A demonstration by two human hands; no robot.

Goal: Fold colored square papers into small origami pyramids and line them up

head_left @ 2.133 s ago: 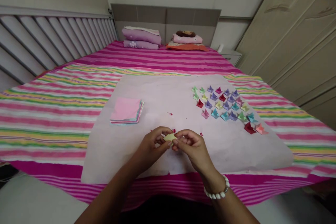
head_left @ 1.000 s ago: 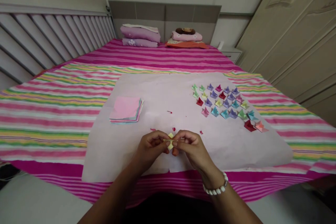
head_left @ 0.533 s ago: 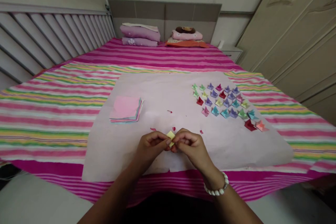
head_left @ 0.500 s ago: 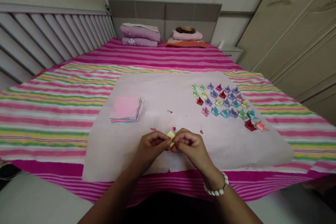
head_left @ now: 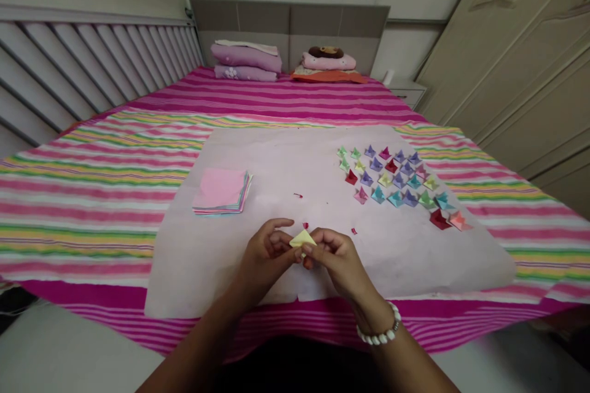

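A small piece of folded yellow paper point(head_left: 303, 237) is held between both hands above the large white sheet, its pointed corner facing away from me. My left hand point(head_left: 270, 252) pinches its lower left side with the thumb, while the index finger is stretched out above it. On the other side my right hand point(head_left: 334, 253) grips the paper between thumb and fingers; both thumbs meet at its lower edge. The underside of the paper is hidden by the fingers. Tiny red scraps point(head_left: 305, 225) lie just beyond the hands.
A stack of square coloured paper point(head_left: 222, 189) sits at the left of the white sheet point(head_left: 276, 153). Several small folded paper shapes point(head_left: 399, 180) stand in rows at the right. The sheet covers a striped bed point(head_left: 92, 196); folded bedding point(head_left: 246, 61) lies by the headboard.
The yellow paper has turned from a narrow diamond to a wider triangle. My left index finger has lifted off and stretched out; my right thumb has shifted left onto the paper's lower edge.
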